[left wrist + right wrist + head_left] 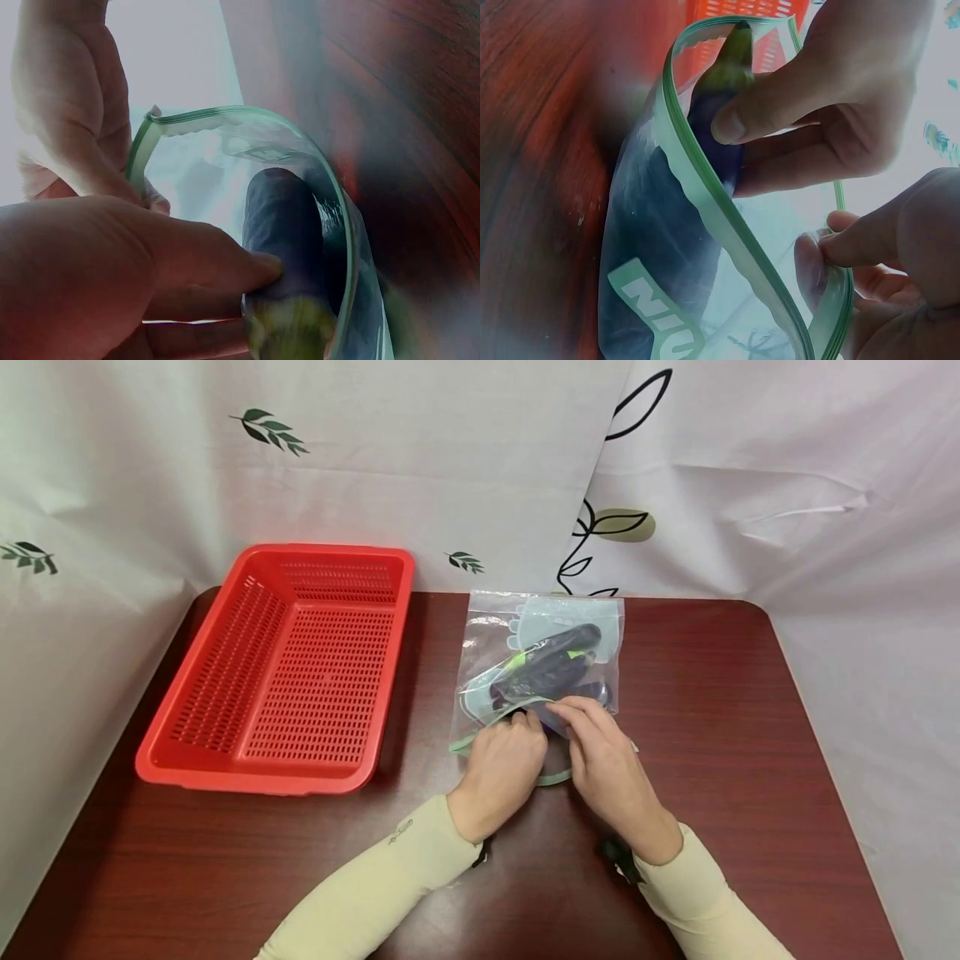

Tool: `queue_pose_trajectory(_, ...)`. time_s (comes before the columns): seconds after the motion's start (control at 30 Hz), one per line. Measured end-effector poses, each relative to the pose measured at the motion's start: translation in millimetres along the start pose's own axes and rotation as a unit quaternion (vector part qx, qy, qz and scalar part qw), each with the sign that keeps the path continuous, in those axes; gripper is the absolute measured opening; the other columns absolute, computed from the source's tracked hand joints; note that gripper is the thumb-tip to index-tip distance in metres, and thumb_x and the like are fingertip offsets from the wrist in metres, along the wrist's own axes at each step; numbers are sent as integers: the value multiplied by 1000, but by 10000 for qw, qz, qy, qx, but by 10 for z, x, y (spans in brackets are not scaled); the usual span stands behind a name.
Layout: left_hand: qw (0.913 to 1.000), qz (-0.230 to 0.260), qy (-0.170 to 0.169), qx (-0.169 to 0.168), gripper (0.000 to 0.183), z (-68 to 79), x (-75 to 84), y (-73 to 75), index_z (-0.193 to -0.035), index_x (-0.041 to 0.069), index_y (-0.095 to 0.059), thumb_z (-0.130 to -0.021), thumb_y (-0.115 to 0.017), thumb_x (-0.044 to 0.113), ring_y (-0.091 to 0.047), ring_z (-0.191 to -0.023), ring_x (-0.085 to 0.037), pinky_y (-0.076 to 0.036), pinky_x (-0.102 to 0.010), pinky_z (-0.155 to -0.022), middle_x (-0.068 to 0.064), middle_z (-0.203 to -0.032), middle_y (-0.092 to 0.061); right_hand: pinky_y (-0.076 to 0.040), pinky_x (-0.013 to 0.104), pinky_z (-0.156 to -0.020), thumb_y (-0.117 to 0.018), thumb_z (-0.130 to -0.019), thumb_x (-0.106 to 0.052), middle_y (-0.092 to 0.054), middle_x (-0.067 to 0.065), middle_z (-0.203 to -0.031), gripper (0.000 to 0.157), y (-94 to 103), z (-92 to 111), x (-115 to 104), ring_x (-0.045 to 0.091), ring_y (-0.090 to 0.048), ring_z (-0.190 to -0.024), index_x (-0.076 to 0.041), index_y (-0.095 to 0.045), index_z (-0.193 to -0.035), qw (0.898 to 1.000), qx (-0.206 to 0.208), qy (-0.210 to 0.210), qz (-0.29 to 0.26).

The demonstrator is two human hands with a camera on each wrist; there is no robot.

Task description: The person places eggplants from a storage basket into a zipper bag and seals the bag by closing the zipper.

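A clear zip bag [480, 647] with a pale green seal lies on the table, its mouth toward me and spread wide. Several dark purple eggplants [558, 672] show through its plastic. My left hand [506, 764] reaches into the mouth and pinches an eggplant [281, 217] near its green cap, thumb on the near side. In the right wrist view, that eggplant's stem end [731, 71] points up out of the opening while its body is inside. My right hand [607, 768] pinches the seal edge [836, 307] between thumb and fingers at the right of the mouth.
A red perforated basket [382, 693] with nothing in it stands on the left of the brown table [720, 735]. White curtains [420, 468] with leaf prints hang behind the table and along its sides.
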State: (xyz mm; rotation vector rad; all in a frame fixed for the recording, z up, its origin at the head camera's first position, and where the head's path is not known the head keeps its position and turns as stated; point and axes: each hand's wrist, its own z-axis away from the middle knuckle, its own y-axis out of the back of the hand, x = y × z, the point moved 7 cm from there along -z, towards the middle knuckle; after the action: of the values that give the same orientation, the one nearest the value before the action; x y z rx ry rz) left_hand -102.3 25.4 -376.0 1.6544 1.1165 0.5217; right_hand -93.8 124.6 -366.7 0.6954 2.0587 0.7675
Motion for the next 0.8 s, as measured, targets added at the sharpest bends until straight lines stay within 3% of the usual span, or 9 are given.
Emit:
queue_pose_trajectory(0.3,9994,-260,213,84,9,-13,11,-55,-90,13,-67,-90,-58,11,-58,-48,-13,-39,-25,-37,2,-70,-58,-52,39,-89,-58,-89,16,-62,12,-121,38,13,-6,-15,24,-61,-111,0,-66,-123,10000,63,66,-8)
queue_pose_trajectory(0.8,9978,-371,454,322,14,0,24,-166,-86,15,-65,-93,-53,13,-58,-54,-11,-43,-25,-43,2,-72,-59,-53,38,-87,-60,-89,16,-63,10,-121,38,36,-6,-52,24,-62,-110,-2,-67,-122,9996,226,151,-62)
